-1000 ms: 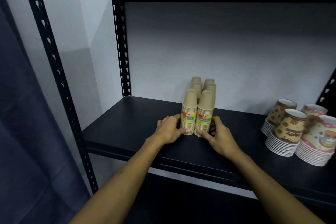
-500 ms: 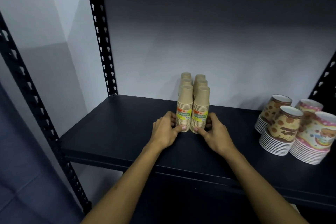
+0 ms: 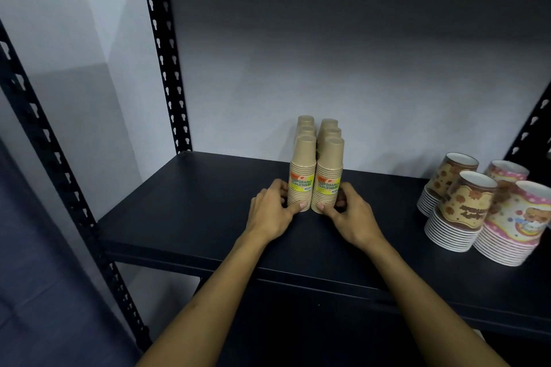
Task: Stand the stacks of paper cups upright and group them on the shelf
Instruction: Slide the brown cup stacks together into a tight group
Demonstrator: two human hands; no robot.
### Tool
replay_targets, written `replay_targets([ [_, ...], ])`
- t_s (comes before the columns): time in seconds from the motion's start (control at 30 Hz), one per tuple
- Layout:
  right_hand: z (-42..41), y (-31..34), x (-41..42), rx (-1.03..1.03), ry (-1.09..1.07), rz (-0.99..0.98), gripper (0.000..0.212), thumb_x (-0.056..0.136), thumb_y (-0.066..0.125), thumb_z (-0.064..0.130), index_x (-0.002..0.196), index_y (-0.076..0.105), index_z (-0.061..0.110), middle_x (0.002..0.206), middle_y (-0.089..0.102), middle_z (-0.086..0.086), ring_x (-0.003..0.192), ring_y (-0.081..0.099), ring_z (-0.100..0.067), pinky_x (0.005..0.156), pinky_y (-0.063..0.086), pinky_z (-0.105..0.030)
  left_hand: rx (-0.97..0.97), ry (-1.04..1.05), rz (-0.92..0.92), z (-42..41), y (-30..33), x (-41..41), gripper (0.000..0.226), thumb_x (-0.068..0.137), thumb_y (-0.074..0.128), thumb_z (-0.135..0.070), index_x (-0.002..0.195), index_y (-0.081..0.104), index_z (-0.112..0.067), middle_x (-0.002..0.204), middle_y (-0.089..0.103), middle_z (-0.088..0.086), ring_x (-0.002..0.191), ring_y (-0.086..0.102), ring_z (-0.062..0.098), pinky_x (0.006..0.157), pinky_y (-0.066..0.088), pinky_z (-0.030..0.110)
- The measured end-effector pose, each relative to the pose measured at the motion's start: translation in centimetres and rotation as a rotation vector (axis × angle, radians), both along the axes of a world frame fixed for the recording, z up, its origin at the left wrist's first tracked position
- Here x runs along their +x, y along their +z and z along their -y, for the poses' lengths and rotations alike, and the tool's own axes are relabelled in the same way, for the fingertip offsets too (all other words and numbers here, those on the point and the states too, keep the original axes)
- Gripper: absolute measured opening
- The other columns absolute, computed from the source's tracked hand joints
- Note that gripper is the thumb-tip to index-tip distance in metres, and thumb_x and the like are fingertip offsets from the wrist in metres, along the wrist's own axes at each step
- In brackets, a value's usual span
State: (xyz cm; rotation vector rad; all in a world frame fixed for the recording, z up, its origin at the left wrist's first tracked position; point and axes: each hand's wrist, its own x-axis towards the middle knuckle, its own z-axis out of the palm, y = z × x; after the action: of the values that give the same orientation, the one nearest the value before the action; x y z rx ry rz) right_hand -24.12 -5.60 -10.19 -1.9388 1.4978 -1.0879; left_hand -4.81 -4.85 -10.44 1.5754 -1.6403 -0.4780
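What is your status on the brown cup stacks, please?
Left hand and right hand grip the brown cup stacks at the base. Six upright, two touching rows. Patterned cup stacks apart at right, not in the way.

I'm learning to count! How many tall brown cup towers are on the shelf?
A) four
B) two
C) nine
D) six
D: the brown paper cup stacks stand upright in two rows of three, one behind another, and the left hand and right hand hold the base of the front pair.
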Motion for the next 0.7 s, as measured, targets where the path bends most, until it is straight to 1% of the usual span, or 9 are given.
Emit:
replay_targets([
  [0.13, -0.2, 0.1, 0.0, 0.008, 0.006, 0.008, 0.053, 0.084, 0.076, 0.037, 0.127, 0.052, 0.02, 0.121, 0.064, -0.001, 0.105, 0.06, -0.014, 0.083, 0.046, -0.025, -0.001, -0.008, -0.005, 0.1, -0.1, 0.1, 0.053, 0.079, 0.078, -0.05, 0.118, 0.056, -0.022, 0.114, 0.069, -0.006, 0.101, 0.063, 0.01, 0.093, 0.054, 0.039],
  [0.23, -0.5, 0.3, 0.1, 0.041, 0.012, 0.055, 0.063, 0.08, 0.074, 0.054, 0.13, 0.051, 0.023, 0.12, 0.06, 0.005, 0.107, 0.059, -0.011, 0.085, 0.048, -0.025, 0.019, -0.037, -0.081, -0.1, 0.0, 0.3, 0.071, 0.073, 0.076, -0.064, 0.126, 0.053, -0.023, 0.121, 0.065, -0.007, 0.11, 0.06, 0.012, 0.095, 0.052, 0.037],
  [0.3, -0.8, 0.8, -0.3, 0.081, -0.003, 0.208, 0.066, 0.08, 0.065, 0.067, 0.13, 0.051, 0.026, 0.124, 0.059, 0.006, 0.11, 0.058, -0.009, 0.092, 0.05, -0.031, 0.035, -0.053, -0.236, -0.6, 0.7, 0.6, 0.088, 0.067, 0.07, -0.077, 0.134, 0.049, -0.023, 0.129, 0.058, -0.008, 0.118, 0.055, 0.011, 0.099, 0.048, 0.032],
  [0.37, -0.6, 1.3, -0.9, 0.114, -0.052, 0.416, 0.067, 0.081, 0.053, 0.074, 0.129, 0.053, 0.027, 0.128, 0.059, 0.004, 0.117, 0.057, -0.012, 0.103, 0.048, -0.042, 0.064, -0.07, -0.431, -1.0, 1.7, 0.8, 0.095, 0.068, 0.056, -0.087, 0.139, 0.046, -0.024, 0.137, 0.053, -0.008, 0.124, 0.05, 0.009, 0.101, 0.041, 0.03],
  [0.47, 0.7, 2.6, -1.2, 0.155, -0.12, 0.632, 0.067, 0.092, 0.039, 0.067, 0.143, 0.046, 0.024, 0.146, 0.05, 0.0, 0.134, 0.047, -0.017, 0.114, 0.036, -0.045, 0.155, -0.115, -0.653, -0.1, 3.6, 0.9, 0.094, 0.079, 0.033, -0.087, 0.15, 0.035, -0.026, 0.152, 0.041, -0.005, 0.135, 0.04, 0.012, 0.107, 0.031, 0.033],
  [0.53, 2.1, 3.6, -0.5, 0.188, -0.122, 0.732, 0.069, 0.098, 0.033, 0.063, 0.15, 0.039, 0.019, 0.154, 0.042, -0.001, 0.142, 0.038, -0.018, 0.119, 0.029, -0.044, 0.166, -0.143, -0.703, 1.1, 4.9, 0.5, 0.091, 0.086, 0.024, -0.083, 0.157, 0.023, -0.026, 0.164, 0.025, -0.004, 0.148, 0.026, 0.014, 0.115, 0.022, 0.036],
  [0.6, 3.3, 4.6, 0.3, 0.206, -0.101, 0.796, 0.069, 0.1, 0.028, 0.061, 0.151, 0.037, 0.016, 0.157, 0.038, -0.001, 0.145, 0.033, -0.017, 0.121, 0.022, -0.043, 0.183, -0.16, -0.737, 2.3, 5.9, -0.3, 0.085, 0.092, 0.019, -0.077, 0.159, 0.02, -0.026, 0.166, 0.018, -0.002, 0.152, 0.019, 0.017, 0.12, 0.017, 0.04],
  [0.67, 4.4, 5.1, 1.2, 0.23, -0.064, 0.829, 0.074, 0.098, 0.026, 0.066, 0.153, 0.033, 0.018, 0.159, 0.034, 0.0, 0.147, 0.029, -0.017, 0.122, 0.019, -0.044, 0.216, -0.168, -0.791, 3.4, 6.3, -1.0, 0.088, 0.09, 0.019, -0.08, 0.158, 0.024, -0.025, 0.164, 0.024, 0.0, 0.151, 0.024, 0.021, 0.121, 0.019, 0.044],
  [0.7, 5.0, 5.0, 1.5, 0.251, -0.042, 0.834, 0.082, 0.091, 0.029, 0.075, 0.154, 0.032, 0.022, 0.16, 0.033, 0.001, 0.147, 0.03, -0.017, 0.122, 0.02, -0.047, 0.231, -0.173, -0.838, 4.3, 6.0, -1.0, 0.099, 0.082, 0.024, -0.089, 0.157, 0.027, -0.026, 0.163, 0.028, 0.001, 0.148, 0.03, 0.022, 0.122, 0.021, 0.046],
])
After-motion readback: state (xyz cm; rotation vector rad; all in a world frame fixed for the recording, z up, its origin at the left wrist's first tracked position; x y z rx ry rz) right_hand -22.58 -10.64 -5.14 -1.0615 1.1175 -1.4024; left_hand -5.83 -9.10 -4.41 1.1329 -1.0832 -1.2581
